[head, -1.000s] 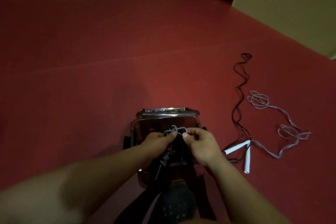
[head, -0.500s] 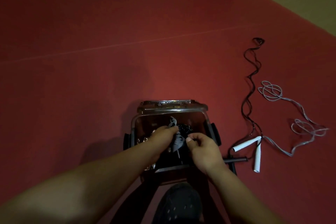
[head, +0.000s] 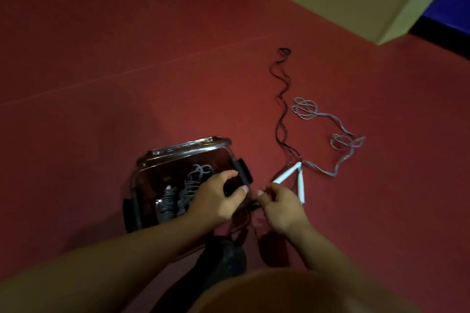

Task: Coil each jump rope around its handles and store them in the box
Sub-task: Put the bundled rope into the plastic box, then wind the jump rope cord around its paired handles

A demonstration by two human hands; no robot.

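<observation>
Both hands have come up out of the box since half a second ago, leaving the grey coiled rope lying inside beside a second wound bundle. Nearest the camera, the right hand sits just right of the box, fingers curled and pinching something small and dark; what it is cannot be told in this dim light. The left hand hovers over the box's right wall, thumb and fingers spread and curved around a dark object at that edge. The clear box rests on the red floor. Just beyond the right hand lie the white handles, their long axes forming a V pointing away. Farther out trail the pale rope and the black rope, running away lengthwise. The right hand is nearer both.
</observation>
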